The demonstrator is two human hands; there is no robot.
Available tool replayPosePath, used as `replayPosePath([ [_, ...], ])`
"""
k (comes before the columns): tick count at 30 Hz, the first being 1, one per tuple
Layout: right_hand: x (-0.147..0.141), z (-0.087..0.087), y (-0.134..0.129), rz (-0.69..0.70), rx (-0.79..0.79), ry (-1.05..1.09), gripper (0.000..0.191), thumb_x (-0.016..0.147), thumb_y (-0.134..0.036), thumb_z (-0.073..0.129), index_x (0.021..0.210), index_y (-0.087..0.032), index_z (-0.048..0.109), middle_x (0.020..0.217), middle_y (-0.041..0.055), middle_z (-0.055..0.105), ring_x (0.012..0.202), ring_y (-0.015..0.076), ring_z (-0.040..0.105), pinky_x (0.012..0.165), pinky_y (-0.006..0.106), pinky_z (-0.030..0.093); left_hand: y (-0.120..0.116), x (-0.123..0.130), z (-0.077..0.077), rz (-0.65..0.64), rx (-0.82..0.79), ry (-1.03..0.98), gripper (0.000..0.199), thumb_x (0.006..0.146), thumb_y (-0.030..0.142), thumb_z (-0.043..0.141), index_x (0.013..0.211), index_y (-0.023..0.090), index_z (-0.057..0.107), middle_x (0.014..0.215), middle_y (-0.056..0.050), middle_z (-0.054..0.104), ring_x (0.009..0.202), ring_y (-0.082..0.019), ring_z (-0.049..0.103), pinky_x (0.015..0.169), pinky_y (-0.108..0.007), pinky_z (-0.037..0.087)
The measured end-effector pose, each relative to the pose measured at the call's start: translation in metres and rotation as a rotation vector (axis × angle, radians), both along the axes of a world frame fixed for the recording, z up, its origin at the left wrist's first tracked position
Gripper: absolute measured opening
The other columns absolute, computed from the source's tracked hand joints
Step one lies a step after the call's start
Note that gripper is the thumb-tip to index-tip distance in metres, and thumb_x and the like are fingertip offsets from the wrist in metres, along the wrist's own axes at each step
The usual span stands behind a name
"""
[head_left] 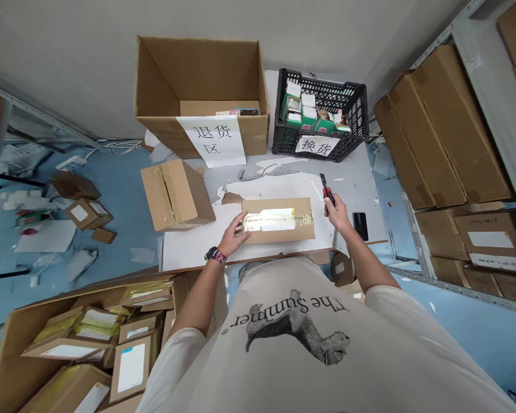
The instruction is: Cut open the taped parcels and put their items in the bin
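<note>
1. Here's the left hand [233, 236], fingers loosely spread and slightly bent, fingertips on the left end of the taped carton [278, 221]. It's touching, not wrapped around it; a dark watch and a patterned band circle the wrist.
2. Over to the right hand [337, 213], and those fingers are closed around the red-and-black cutter [327, 190]. It points away from the body, just beside the carton's right end and apart from it. Whether bare blade shows at the tip, I can't quite tell at this size.
3. The carton itself lies flat on the white table [187, 250], right in front of the person, long side running left to right, shiny tape and a white label along its top.
4. Just right of the right hand, a black phone [360, 226] lies on the table.
5. Left of the carton sits a second, taller box [178, 195], taped along its top seam.
6. Beyond them, at the back, there's a big open box [163, 133] with a white paper sign, and to its right a black crate [355, 117] holding green-and-white packs [308, 113].
7. And down at lower left, a large carton [15, 350] full of labelled parcels [131, 367].
</note>
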State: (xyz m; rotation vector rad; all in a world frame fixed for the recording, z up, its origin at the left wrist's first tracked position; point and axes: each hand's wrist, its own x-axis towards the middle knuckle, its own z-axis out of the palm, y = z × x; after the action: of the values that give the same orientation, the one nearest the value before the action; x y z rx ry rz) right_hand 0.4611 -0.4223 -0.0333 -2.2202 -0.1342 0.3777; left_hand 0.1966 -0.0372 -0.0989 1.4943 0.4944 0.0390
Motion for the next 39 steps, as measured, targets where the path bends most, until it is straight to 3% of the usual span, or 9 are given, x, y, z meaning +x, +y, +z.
replayPosePath([
  [3,-0.012,0.038,0.025,0.255,-0.094,-0.075,0.055,0.117,-0.073,0.049,0.129,-0.024,0.071,0.083,0.002,0.074,0.074,0.0248,0.072,0.079,0.035,0.058,0.004,0.003,-0.008,-0.008,0.004,-0.02,0.083,0.079,0.034,0.1,0.159,0.034,0.078,0.177,-0.012,0.062,0.142,-0.036,0.069,0.117,-0.048,0.063],
  [5,-0.027,0.055,0.048,0.407,-0.207,-0.111,0.052,0.12,-0.065,0.048,0.136,-0.023,0.075,0.096,0.0071,0.082,0.088,0.0297,0.077,0.084,0.036,0.057,0.003,0.004,-0.012,0.007,0.005,-0.045,0.08,0.08,0.034,0.099,0.158,0.033,0.079,0.175,-0.013,0.062,0.14,-0.035,0.069,0.115,-0.047,0.063],
  [9,-0.059,0.071,0.095,0.671,-0.424,-0.134,0.041,0.122,-0.047,0.049,0.142,-0.024,0.076,0.124,0.013,0.088,0.11,0.0347,0.081,0.089,0.036,0.055,-0.001,0.005,-0.023,0.005,0.004,-0.109,0.08,0.08,0.035,0.099,0.157,0.032,0.079,0.173,-0.013,0.061,0.141,-0.035,0.067,0.111,-0.045,0.064],
  [13,-0.081,0.078,0.126,0.856,-0.573,-0.138,0.037,0.124,-0.043,0.05,0.143,-0.025,0.076,0.134,0.0144,0.087,0.116,0.0347,0.081,0.093,0.037,0.054,-0.004,0.006,-0.035,-0.017,0.023,-0.158,0.08,0.084,0.036,0.096,0.161,0.032,0.076,0.172,-0.013,0.058,0.141,-0.035,0.065,0.112,-0.046,0.063],
  [19,-0.092,0.076,0.147,0.89,-0.623,-0.171,0.035,0.125,-0.038,0.048,0.14,-0.022,0.075,0.134,0.0184,0.087,0.115,0.036,0.083,0.097,0.04,0.055,-0.007,0.006,-0.044,0.006,-0.004,-0.192,0.08,0.083,0.035,0.096,0.16,0.033,0.077,0.173,-0.014,0.059,0.135,-0.034,0.067,0.11,-0.046,0.064],
  [28,-0.098,0.061,0.142,0.948,-0.701,-0.19,0.033,0.123,-0.037,0.049,0.139,-0.025,0.075,0.131,0.0156,0.088,0.113,0.0351,0.083,0.094,0.04,0.055,-0.006,0.005,-0.051,0.023,-0.013,-0.206,0.083,0.081,0.036,0.097,0.162,0.037,0.077,0.171,-0.013,0.063,0.13,-0.031,0.069,0.105,-0.043,0.065],
  [34,-0.096,0.069,0.16,1.025,-0.68,-0.256,0.035,0.125,-0.041,0.048,0.14,-0.024,0.076,0.133,0.0172,0.087,0.114,0.036,0.083,0.098,0.041,0.054,-0.003,0.005,-0.048,-0.003,-0.062,-0.15,0.092,0.081,0.036,0.1,0.168,0.036,0.07,0.179,-0.013,0.056,0.138,-0.035,0.067,0.112,-0.048,0.063],
  [39,-0.085,0.077,0.175,1.114,-0.677,-0.299,0.034,0.123,-0.035,0.05,0.137,-0.022,0.079,0.127,0.018,0.089,0.113,0.0367,0.083,0.1,0.043,0.055,-0.002,0.005,-0.045,-0.008,-0.063,-0.151,0.092,0.079,0.032,0.099,0.167,0.036,0.071,0.177,-0.012,0.058,0.137,-0.035,0.067,0.111,-0.048,0.062],
])
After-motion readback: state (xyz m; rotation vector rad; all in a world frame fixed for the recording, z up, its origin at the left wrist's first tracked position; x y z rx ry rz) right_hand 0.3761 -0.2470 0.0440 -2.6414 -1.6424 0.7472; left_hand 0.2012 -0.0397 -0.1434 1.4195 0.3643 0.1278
